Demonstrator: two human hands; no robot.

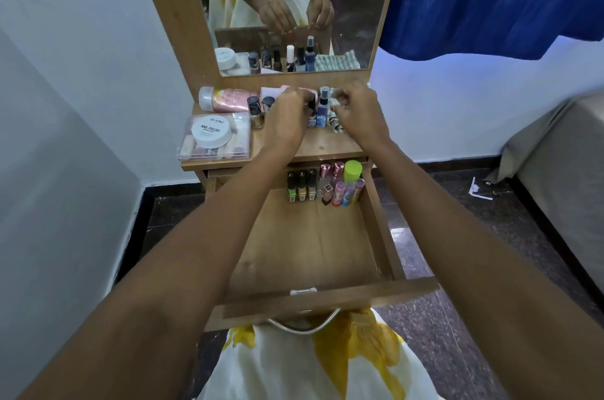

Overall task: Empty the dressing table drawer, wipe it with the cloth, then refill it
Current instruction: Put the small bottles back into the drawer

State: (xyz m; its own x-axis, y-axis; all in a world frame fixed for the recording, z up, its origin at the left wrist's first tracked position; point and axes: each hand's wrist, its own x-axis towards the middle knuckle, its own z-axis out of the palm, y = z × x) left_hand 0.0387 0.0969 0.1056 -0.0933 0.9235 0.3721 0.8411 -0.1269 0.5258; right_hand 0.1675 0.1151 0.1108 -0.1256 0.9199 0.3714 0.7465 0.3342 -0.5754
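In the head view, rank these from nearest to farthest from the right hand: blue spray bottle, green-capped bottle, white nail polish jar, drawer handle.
From the right hand:
1. blue spray bottle, just to its left on the tabletop.
2. green-capped bottle, below it at the back right of the drawer.
3. white nail polish jar, far left of the tabletop.
4. drawer handle, at the drawer's front.
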